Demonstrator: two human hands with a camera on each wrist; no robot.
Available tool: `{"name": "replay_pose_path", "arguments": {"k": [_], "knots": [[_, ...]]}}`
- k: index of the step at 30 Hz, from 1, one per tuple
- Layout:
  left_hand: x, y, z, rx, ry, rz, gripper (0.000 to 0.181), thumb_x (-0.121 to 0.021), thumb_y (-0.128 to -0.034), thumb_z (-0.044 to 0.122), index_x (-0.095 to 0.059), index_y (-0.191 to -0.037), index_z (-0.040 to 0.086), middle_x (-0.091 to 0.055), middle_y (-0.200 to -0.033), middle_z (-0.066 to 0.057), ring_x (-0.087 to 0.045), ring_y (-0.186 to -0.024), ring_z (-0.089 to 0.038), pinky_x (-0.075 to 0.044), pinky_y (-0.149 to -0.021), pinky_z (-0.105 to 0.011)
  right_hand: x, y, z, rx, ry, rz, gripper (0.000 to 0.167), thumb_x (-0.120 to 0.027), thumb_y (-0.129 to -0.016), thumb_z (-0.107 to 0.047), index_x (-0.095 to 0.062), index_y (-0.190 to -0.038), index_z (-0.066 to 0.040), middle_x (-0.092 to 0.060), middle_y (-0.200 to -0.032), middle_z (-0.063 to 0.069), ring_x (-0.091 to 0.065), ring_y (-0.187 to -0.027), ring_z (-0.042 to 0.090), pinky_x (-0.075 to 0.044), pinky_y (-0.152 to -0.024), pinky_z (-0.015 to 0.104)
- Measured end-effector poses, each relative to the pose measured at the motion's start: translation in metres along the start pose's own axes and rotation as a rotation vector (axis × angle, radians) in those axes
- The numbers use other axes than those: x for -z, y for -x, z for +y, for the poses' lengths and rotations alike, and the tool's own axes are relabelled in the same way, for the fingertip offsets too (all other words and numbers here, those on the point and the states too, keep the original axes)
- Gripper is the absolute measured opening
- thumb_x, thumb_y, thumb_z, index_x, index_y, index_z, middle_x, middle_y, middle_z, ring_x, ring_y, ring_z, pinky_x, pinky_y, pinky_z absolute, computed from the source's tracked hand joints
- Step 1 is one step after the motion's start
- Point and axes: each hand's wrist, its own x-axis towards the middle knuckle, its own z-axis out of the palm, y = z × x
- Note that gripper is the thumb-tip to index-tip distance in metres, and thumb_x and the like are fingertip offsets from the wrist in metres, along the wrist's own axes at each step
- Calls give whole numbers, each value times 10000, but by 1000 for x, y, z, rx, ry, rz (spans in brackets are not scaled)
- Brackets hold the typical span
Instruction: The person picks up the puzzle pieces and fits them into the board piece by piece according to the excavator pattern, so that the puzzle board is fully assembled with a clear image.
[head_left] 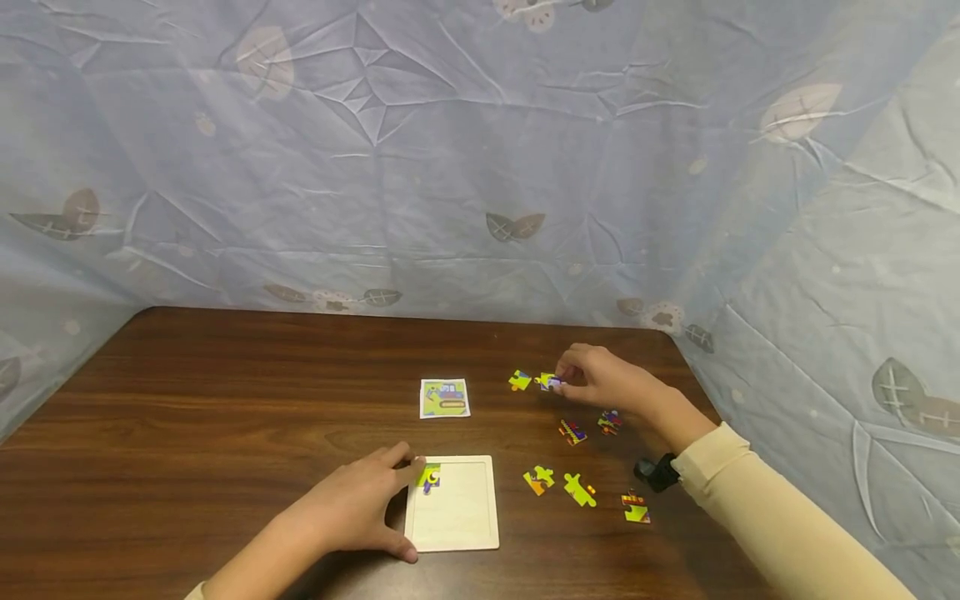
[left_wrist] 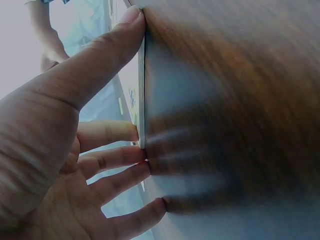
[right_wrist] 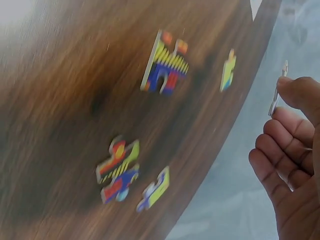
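Note:
My right hand (head_left: 600, 379) pinches a yellow-green and purple jigsaw piece (head_left: 550, 382) between thumb and fingers. In the right wrist view the pinched piece (right_wrist: 278, 90) appears nearly edge-on, lifted off the table. A pale square puzzle tray (head_left: 457, 508) lies in front, with one jigsaw piece (head_left: 430, 477) in its upper left corner. Along the tray's left side rests my left hand (head_left: 360, 500), thumb at the near corner and index finger near the far corner. In the left wrist view its thumb and extended fingers touch the tray's edge (left_wrist: 142, 95).
A small picture card (head_left: 445, 398) of a digger lies behind the tray. Several loose pieces are scattered to the right, among them a striped piece (head_left: 573, 432) and a green piece (head_left: 580, 490). Patterned cloth (head_left: 450, 167) hangs behind and beside the wooden table (head_left: 225, 392).

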Motion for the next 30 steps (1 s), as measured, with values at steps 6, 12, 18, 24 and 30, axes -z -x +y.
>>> {"name": "replay_pose_path", "arguments": {"k": [6, 12, 18, 24, 30], "knots": [[0, 0, 0, -3, -3, 3, 1126, -929, -633, 626, -543, -1505, 27, -530, -1507, -140, -525, -1407, -469, -543, -967, -679, -8, -5, -22, 42, 34, -12, 155, -750, -965, -207, -716, -1026, -68, -669, -1009, 37, -679, -941, 175, -596, -810, 323], [-1, 0, 0, -6, -6, 4, 1123, -931, -633, 623, -546, -1503, 26, -536, -1496, -133, -536, -1398, -453, -554, -958, -661, -14, -8, -46, 89, 45, -14, 178, -744, -972, -234, -715, -1041, -73, -665, -1018, 27, -662, -931, 150, -588, -804, 293], [0, 1, 0, 1, -5, 3, 1122, -930, -636, 622, -542, -1508, 32, -528, -1514, -141, -519, -1414, -475, -544, -968, -677, -22, -10, -70, 150, 78, -2, 186, -749, -963, -235, -717, -1038, -67, -656, -1000, 19, -604, -911, 117, -576, -803, 282], [0, 1, 0, 8, -3, -4, 1124, -921, -640, 633, -538, -1513, 38, -520, -1528, -147, -506, -1415, -513, -532, -981, -693, -30, -10, -95, 224, 155, 20, 190, -754, -959, -242, -712, -1027, -69, -652, -986, 17, -573, -869, 104, -554, -779, 235], [0, 1, -1, 2, 0, 0, 1127, -914, -643, 643, -537, -1512, 33, -527, -1519, -147, -508, -1409, -521, -536, -988, -681, -38, -10, -111, 202, 198, -22, 217, -753, -967, -277, -713, -1050, -81, -632, -991, 2, -526, -813, 62, -518, -723, 180]]}}
